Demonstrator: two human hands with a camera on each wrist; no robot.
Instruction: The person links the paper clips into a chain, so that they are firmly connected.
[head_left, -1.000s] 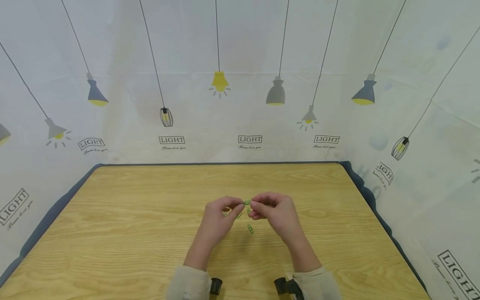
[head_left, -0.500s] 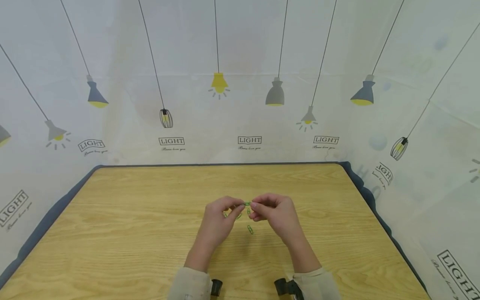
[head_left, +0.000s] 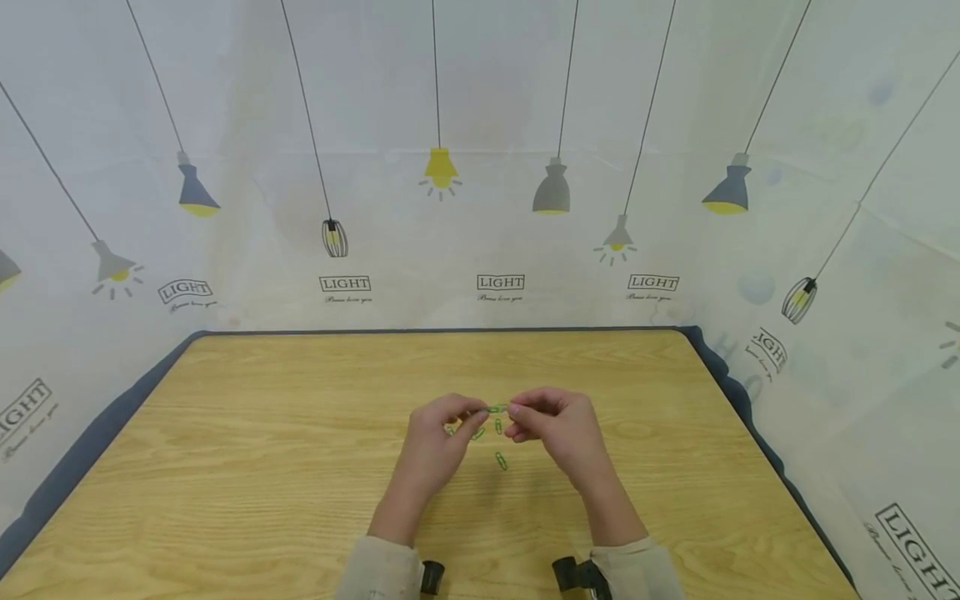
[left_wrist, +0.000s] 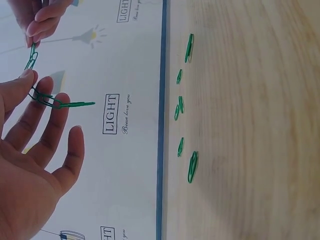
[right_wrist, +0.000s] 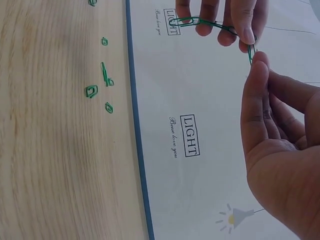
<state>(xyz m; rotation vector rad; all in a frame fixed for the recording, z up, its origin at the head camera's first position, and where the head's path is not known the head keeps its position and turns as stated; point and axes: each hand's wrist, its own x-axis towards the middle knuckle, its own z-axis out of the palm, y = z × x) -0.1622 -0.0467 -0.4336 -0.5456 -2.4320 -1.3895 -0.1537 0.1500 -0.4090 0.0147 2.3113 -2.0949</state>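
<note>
My left hand [head_left: 437, 433] pinches a chain of green paper clips [left_wrist: 52, 101] between thumb and index finger. Part of the chain hangs past the other fingers, which are spread in the left wrist view. My right hand [head_left: 564, 429] pinches the far end of a green paper clip [left_wrist: 31, 59] that stretches between the two hands. Whether that clip is hooked into the chain is hidden by the left fingertips. Both hands are raised above the wooden table [head_left: 285, 433].
Several loose green paper clips lie below the hands, among them a nearer clip [head_left: 501, 461] and one farther back [head_left: 498, 426]. A white wall cloth [head_left: 405, 233] printed with lamps rises behind the table.
My right hand has shifted slightly right, away from the left, so more of the paper clip shows between them. The left hand has hardly moved.
</note>
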